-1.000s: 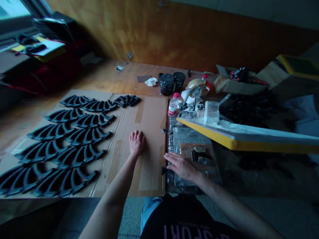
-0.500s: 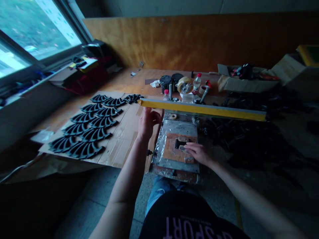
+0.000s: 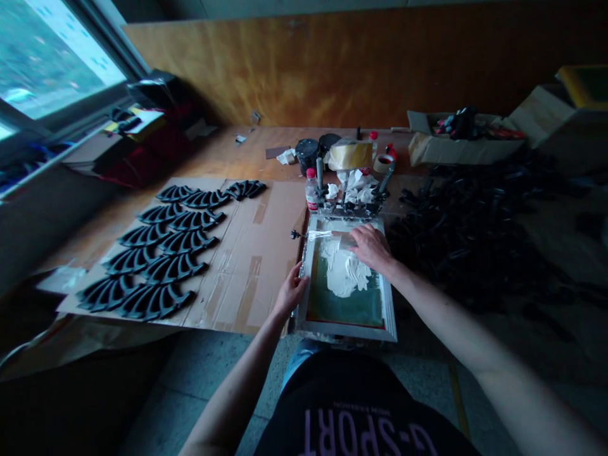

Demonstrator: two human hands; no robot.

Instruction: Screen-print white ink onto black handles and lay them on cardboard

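A screen printing frame (image 3: 389, 316) lies flat in front of me, its green mesh (image 3: 344, 310) partly coated with thick white ink (image 3: 346, 278). My left hand (image 3: 291, 291) grips the frame's left edge, with the fingertips on the side rail. Near the far end of the mesh, my right hand (image 3: 373, 247) is closed on a squeegee (image 3: 341, 242), whose blade is mostly hidden by the hand and the ink. The frame covers whatever lies beneath it. To the left, rows of black curved strips (image 3: 173, 269) rest on a cardboard sheet (image 3: 237, 266).
Behind the frame stand metal clamp posts (image 3: 320, 171), a red-capped bottle (image 3: 311, 190), black tubs (image 3: 307, 155) and a tape roll (image 3: 382, 164). A dark heap of black parts (image 3: 470, 234) spreads on the right, with an open cardboard box (image 3: 465, 152) behind it.
The frame has swung down from raised to flat, covering the wooden jig. My left hand came down with it. My right hand left the small black part on the jig and now holds the squeegee.
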